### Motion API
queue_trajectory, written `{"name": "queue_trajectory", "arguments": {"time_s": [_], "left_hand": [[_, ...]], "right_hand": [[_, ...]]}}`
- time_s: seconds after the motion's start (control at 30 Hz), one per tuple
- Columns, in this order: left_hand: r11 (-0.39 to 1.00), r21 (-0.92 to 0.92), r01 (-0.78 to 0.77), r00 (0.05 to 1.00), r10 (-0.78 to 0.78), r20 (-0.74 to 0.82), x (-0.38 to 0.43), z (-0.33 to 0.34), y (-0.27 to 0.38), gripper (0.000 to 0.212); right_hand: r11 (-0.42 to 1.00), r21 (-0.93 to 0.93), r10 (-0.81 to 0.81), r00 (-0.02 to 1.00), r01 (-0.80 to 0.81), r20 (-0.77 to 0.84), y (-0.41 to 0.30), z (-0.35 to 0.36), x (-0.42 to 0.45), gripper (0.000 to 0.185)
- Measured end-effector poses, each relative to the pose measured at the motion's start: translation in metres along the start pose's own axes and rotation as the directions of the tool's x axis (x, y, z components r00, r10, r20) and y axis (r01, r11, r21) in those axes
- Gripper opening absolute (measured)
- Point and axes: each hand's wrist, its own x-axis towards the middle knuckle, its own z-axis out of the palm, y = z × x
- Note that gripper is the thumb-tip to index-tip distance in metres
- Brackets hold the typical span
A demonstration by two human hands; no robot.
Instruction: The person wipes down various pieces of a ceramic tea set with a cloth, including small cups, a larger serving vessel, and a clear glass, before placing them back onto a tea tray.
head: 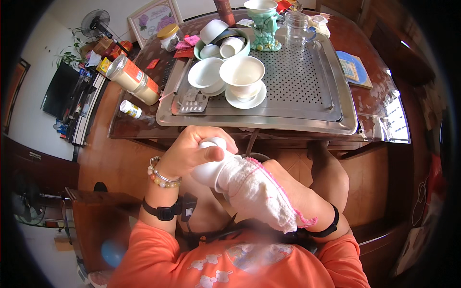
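Note:
My left hand (201,147) grips a white porcelain cup (206,173) by its foot, thumb and fingers around the base. The cup lies tilted, its mouth towards my right hand (275,169). A white terry cloth (252,190) with a pink edge drapes over my right hand and presses into the cup's mouth. The cloth hides my right fingers. Beyond the hands, a white gaiwan bowl (242,72) stands on a saucer (248,102) on the perforated steel tea tray (299,124). A second white bowl (206,73) sits left of it.
On the tray, a pale green basin (246,46) holds several cups, beside a turquoise sculpted stand (265,30) and a glass pitcher (296,30). Blister packs (193,105) lie at its left corner. Plastic jars (133,77) and a white bottle (130,109) are left of the tray.

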Motion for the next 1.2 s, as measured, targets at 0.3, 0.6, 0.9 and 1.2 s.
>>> {"name": "queue_trajectory", "arguments": {"time_s": [0.3,0.6,0.9,1.2], "left_hand": [[0.993,-0.105,-0.062,0.996,0.054,-0.074,-0.007,-0.005,-0.012,0.053],[0.959,0.259,-0.118,0.967,0.171,-0.191,0.004,0.017,0.008,0.040],[0.872,0.403,-0.279,0.926,0.356,-0.129,-0.006,0.030,-0.002,0.045],[0.912,-0.126,-0.391,0.848,0.304,-0.433,-0.025,0.013,-0.013,0.077]], "right_hand": [[0.660,-0.726,-0.156,0.980,0.195,0.122,-0.009,-0.009,0.004,0.008],[0.585,-0.794,-0.137,0.985,0.164,0.103,0.009,-0.003,0.016,0.009],[0.996,-0.086,0.030,0.975,-0.011,0.221,-0.010,-0.029,0.007,0.024],[0.841,-0.418,-0.445,0.878,0.343,-0.176,-0.042,-0.055,0.023,0.033]]}}
